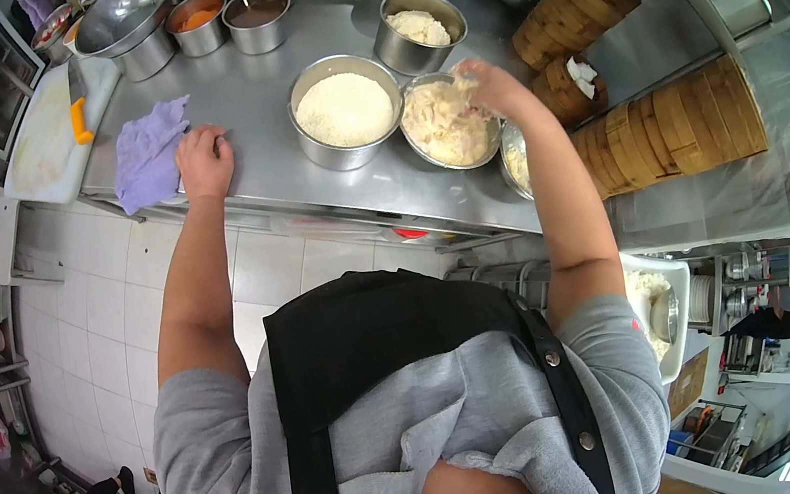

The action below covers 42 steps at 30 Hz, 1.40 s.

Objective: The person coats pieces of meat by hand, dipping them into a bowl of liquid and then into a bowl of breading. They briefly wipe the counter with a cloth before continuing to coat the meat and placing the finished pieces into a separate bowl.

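Observation:
My left hand rests at the front edge of the steel counter, fingers curled in and nothing showing in them. A crumpled purple cloth lies right beside it. On the other side, my right hand reaches over the rim of a metal bowl of pale, lumpy mixture. Its fingers are blurred and partly lost against the mixture, so I cannot tell whether they grip any. Just left of that bowl stands a steel pot of pale crumbs. Behind it is a pot holding a whitish mass.
Stacked bamboo steamers line the right side. On the left, a knife with an orange handle lies on a white cutting board. Pots of sauce and orange filling stand at the back. A distant person is at right.

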Motion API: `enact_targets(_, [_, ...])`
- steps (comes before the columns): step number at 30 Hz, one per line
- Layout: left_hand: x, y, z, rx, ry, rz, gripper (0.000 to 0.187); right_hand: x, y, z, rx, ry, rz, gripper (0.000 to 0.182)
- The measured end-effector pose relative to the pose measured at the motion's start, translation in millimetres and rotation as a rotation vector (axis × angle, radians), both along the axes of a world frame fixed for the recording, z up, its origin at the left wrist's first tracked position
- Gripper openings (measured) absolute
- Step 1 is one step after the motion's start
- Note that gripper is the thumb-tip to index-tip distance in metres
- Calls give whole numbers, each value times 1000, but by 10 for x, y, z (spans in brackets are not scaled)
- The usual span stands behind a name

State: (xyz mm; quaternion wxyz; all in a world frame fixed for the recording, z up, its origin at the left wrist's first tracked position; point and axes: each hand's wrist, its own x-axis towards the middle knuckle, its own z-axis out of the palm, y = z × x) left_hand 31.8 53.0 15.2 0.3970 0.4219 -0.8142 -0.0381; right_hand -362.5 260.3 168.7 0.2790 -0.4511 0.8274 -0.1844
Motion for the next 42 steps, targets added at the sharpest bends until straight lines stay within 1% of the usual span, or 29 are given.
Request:
enact_targets(1, [-3, 1, -5, 7, -3, 3, 13, 34, -8, -20, 131, 133, 69, 44])
enact_targets(2, [-1, -2, -7, 14, -6, 8, 13, -38, -29, -135, 184, 81, 30, 52])
enact_targets(5, [1, 11, 2, 37, -17, 14, 12, -167, -1, -282, 95, -72, -8, 54])
enact_targets(8, [-10, 13, -1, 48, -10, 16, 11, -248, -9, -377, 59, -21, 81, 56])
enact_targets(11, [-13, 15, 6, 47, -15, 19, 11, 60, -57, -417, 47, 285, 56, 55])
enact_targets(14, [-10, 12, 12, 60, -22, 12, 10, 244, -102, -339, 84, 351, -28, 48])
enact_targets(17, [-16, 38, 60, 62, -25, 10, 10, 123, -128, -410, 26, 245, -44, 46])
enact_targets(20, [1, -5, 8, 59, -33, 1, 10, -98, -121, -419, -16, 152, 2, 51])
enact_targets(23, [-7, 26, 38, 49, -24, 10, 10, -113, -41, -248, 41, -182, -102, 50])
enact_targets(24, [-3, 24, 29, 47, -19, 7, 10, -177, -31, -320, 46, -181, -64, 44])
enact_targets(26, [-7, 8, 11, 40, -9, 0, 10, -242, -36, -519, -48, -256, -108, 41])
enact_targets(27, [-9, 7, 21, 42, -12, 2, 10, -220, -40, -522, -96, -293, -130, 40])
enact_targets(30, [-12, 31, 41, 51, -20, 7, 10, -146, -56, -510, -83, -180, -155, 38])
enact_targets(32, [-12, 31, 49, 56, -23, 10, 10, -163, -32, -455, -91, -109, -130, 33])
enact_targets(33, [-8, 23, 40, 58, -22, 7, 10, -174, -19, -418, -94, -74, -117, 31])
enact_targets(36, [0, 4, 17, 58, -7, 4, 10, -94, 46, -88, -169, -129, -100, 30])
enact_targets(39, [10, 22, 20, 40, 20, -1, 10, -50, 91, 189, -339, -301, -108, 30])
enact_targets(41, [6, -17, -29, 22, 42, -17, 10, 45, 95, 464, -415, -352, -30, 31])
enact_targets(42, [1, -24, -27, 18, 43, -19, 10, 64, 79, 598, -381, -366, -12, 33])
